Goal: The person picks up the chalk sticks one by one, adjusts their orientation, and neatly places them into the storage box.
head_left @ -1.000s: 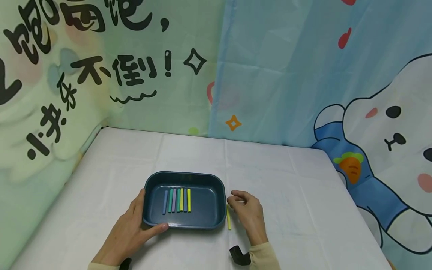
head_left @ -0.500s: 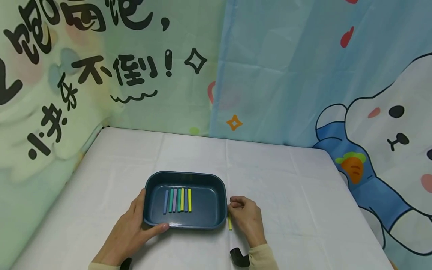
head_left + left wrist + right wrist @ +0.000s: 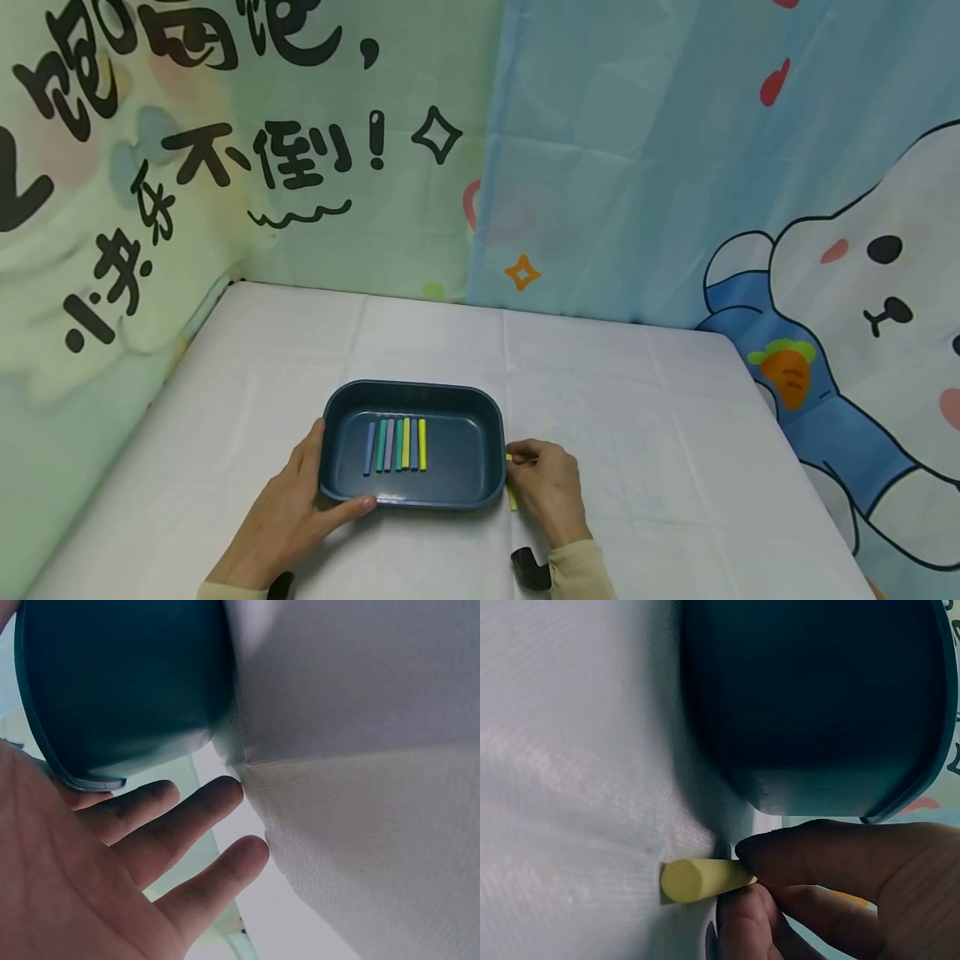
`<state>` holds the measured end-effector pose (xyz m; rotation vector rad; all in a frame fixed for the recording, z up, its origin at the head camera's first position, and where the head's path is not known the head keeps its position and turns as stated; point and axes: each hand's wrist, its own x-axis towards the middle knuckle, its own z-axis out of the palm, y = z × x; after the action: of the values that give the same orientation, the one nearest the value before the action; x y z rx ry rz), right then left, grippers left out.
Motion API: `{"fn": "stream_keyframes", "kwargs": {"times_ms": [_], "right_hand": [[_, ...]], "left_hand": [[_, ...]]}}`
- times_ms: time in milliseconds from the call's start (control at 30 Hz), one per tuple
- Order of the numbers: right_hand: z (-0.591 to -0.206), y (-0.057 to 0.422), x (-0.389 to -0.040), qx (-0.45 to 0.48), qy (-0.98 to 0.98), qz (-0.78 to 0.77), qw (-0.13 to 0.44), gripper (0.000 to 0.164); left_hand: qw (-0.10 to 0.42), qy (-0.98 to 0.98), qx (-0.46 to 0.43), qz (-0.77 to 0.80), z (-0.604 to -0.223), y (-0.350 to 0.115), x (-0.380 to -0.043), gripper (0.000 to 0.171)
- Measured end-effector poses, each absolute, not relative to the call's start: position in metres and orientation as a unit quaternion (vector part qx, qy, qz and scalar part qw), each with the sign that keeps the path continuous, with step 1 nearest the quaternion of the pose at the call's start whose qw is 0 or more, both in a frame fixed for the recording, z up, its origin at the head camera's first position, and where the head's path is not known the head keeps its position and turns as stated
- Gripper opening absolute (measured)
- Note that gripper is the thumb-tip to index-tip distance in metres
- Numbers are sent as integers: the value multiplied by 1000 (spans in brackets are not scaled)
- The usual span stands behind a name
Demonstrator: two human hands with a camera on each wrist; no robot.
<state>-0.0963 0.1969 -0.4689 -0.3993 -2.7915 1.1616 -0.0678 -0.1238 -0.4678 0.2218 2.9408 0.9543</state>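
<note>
A dark blue tray (image 3: 465,450) sits on the white table, with a row of several coloured chalk sticks (image 3: 395,446) lying side by side in it. My left hand (image 3: 288,508) holds its near left corner, thumb along the front rim and forefinger against the side; the other fingers (image 3: 202,889) stretch out apart below the rim in the left wrist view. Just right of the tray, my right hand (image 3: 547,487) pinches a yellow chalk stick (image 3: 694,880) between thumb and fingers, the stick lying close along the tabletop. The hand covers its middle in the head view.
The white tablecloth (image 3: 675,467) spreads around the tray. Printed curtains (image 3: 600,167) rise behind and to the left of the table. A black strap piece (image 3: 529,568) shows at the right wrist.
My right hand has come down slightly onto the yellow chalk stick beside the tray, and its fingers have closed on it. The left hand and tray have stayed in place.
</note>
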Motion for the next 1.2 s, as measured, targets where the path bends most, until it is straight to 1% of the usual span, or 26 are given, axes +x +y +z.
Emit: {"fn": "stream_keyframes", "kwargs": {"times_ms": [133,367,567,867,1200], "right_hand": [[-469,197,-96,-129,-912,386,48,12],[-469,202,-95,-133,-909,392,41,12],[-468,209,-95,-139,-905,400,31,16],[-463,219,-98,-172,-882,438,-2,23],[-448,221,-103,-185,-852,490,-6,26]], "left_hand": [[20,949,72,307,-467,-124,-68,123],[20,949,72,305,-467,-123,-68,123],[19,951,71,301,-467,-122,-68,123],[21,949,73,305,-466,-123,-68,123],[35,951,68,301,-462,-123,-69,123]]}}
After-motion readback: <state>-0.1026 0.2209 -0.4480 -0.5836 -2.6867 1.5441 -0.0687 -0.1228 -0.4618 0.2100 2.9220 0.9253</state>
